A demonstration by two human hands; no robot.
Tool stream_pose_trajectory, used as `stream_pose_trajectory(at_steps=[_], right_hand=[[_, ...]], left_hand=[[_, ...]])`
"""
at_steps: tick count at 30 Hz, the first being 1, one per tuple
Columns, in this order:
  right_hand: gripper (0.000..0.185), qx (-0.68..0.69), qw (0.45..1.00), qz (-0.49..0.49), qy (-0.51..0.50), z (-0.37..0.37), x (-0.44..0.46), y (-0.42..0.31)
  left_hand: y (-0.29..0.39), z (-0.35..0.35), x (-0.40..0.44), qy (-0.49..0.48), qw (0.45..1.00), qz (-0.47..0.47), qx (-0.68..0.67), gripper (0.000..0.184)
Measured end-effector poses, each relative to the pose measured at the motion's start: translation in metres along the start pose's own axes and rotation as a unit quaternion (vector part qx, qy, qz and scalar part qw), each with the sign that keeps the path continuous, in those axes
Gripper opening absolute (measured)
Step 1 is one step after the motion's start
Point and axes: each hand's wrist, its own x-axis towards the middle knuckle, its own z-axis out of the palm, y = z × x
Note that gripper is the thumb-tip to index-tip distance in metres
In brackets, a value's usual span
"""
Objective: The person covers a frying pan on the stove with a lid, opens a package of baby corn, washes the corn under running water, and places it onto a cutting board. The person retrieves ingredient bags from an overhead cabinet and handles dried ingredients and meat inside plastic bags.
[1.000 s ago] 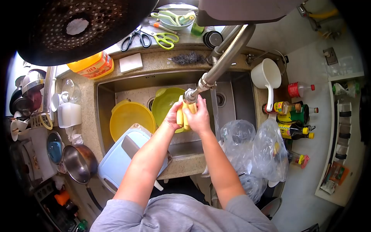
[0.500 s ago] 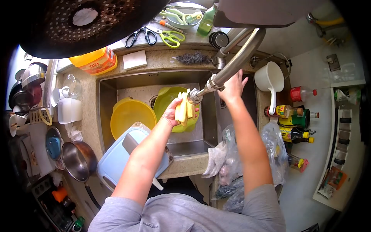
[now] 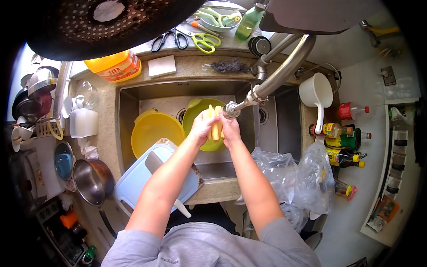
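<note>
My left hand [image 3: 203, 126] is closed around a bunch of pale yellow vegetable stalks [image 3: 215, 130], and my right hand [image 3: 230, 130] grips the bunch from the other side. Their exact kind is hard to make out. The bunch is just under the end of the metal faucet [image 3: 232, 110], whose spout partly hides the right fingers. Below the hands is a green basin [image 3: 194, 108] in the sink's left bowl. Beside it sits a yellow basin [image 3: 153, 135]. Whether water runs cannot be made out.
A blue cutting board [image 3: 140, 180] with a knife [image 3: 154, 162] overlaps the sink's front left edge. Plastic bags [image 3: 307, 178] lie at the front right. A white ladle [image 3: 316, 93] and several bottles stand right; scissors [image 3: 205, 42] lie behind. A dark perforated pan [image 3: 133, 26] hangs overhead.
My right hand has come from behind the faucet, over the right bowl, back to the left and now holds the stalks together with my left hand. The view has shifted slightly.
</note>
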Motion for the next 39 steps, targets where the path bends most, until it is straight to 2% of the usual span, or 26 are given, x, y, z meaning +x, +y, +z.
stream_pose_trajectory(at_steps=[2, 3, 5, 9, 10, 14, 16, 17, 19, 21, 23, 25, 30, 32, 33, 36, 37, 39], right_hand=[[0.023, 0.061, 0.998, 0.011, -0.009, 0.004, 0.003, -0.001], [0.023, 0.063, 0.998, 0.011, -0.011, 0.006, 0.002, -0.005], [0.021, 0.091, 0.994, 0.033, -0.059, 0.01, -0.001, -0.011], [0.02, 0.065, 0.997, 0.029, -0.025, 0.014, -0.007, -0.012], [0.025, 0.023, 0.999, 0.037, -0.021, 0.014, -0.01, -0.015], [0.029, -0.001, 0.997, 0.052, -0.052, 0.009, -0.018, -0.016], [0.032, -0.032, 0.991, 0.117, -0.057, 0.014, -0.034, -0.043], [0.032, -0.031, 0.991, 0.117, -0.057, 0.009, -0.032, -0.045], [0.03, -0.022, 0.992, 0.121, -0.019, -0.001, -0.022, -0.043], [0.027, 0.006, 0.994, 0.102, -0.035, -0.005, -0.016, -0.037], [0.024, 0.086, 0.995, 0.011, -0.051, -0.001, -0.009, -0.029], [0.024, 0.118, 0.991, 0.027, -0.063, -0.003, -0.002, -0.031], [0.026, 0.154, 0.985, 0.048, -0.065, -0.001, 0.014, -0.019], [0.03, 0.15, 0.982, 0.049, -0.106, 0.008, 0.005, -0.019], [0.03, 0.149, 0.982, 0.05, -0.107, 0.009, -0.001, -0.023], [0.032, 0.121, 0.986, 0.068, -0.095, 0.008, -0.009, -0.031], [0.032, 0.121, 0.986, 0.068, -0.096, 0.006, -0.008, -0.029], [0.034, 0.149, 0.983, 0.075, -0.082, 0.003, -0.006, -0.028]], left_hand=[[0.003, -0.006, -0.003, 0.077, 0.997, -0.005, -0.013, 0.038], [0.006, -0.008, -0.003, 0.078, 0.997, -0.004, -0.012, 0.038], [0.01, -0.014, -0.001, 0.126, 0.988, -0.05, -0.08, 0.035], [0.018, -0.015, 0.003, 0.114, 0.983, -0.05, -0.138, 0.034], [0.02, -0.012, 0.004, 0.126, 0.978, -0.049, -0.16, 0.034], [0.009, -0.012, 0.018, 0.12, 0.981, -0.017, -0.15, 0.035], [0.01, -0.011, 0.015, 0.116, 0.983, -0.022, -0.143, 0.035], [0.013, -0.011, 0.013, 0.113, 0.984, -0.027, -0.137, 0.035], [0.022, -0.009, 0.003, 0.109, 0.988, -0.014, -0.111, 0.035], [0.023, -0.011, -0.001, 0.117, 0.99, -0.032, -0.072, 0.032], [0.02, -0.015, -0.003, 0.1, 0.992, -0.037, -0.07, 0.034], [0.022, -0.014, -0.006, 0.039, 0.996, -0.058, -0.061, 0.035], [0.022, -0.009, -0.008, 0.021, 0.998, -0.033, -0.049, 0.029], [0.022, -0.004, -0.002, 0.019, 0.999, 0.017, 0.018, 0.03], [0.023, -0.002, -0.001, 0.02, 1.0, 0.018, 0.017, 0.03], [0.032, 0.007, -0.006, 0.04, 0.98, 0.052, 0.185, 0.03], [0.036, 0.012, -0.009, 0.041, 0.98, 0.052, 0.186, 0.03], [0.039, 0.018, -0.011, 0.066, 0.944, 0.064, 0.318, 0.03]])
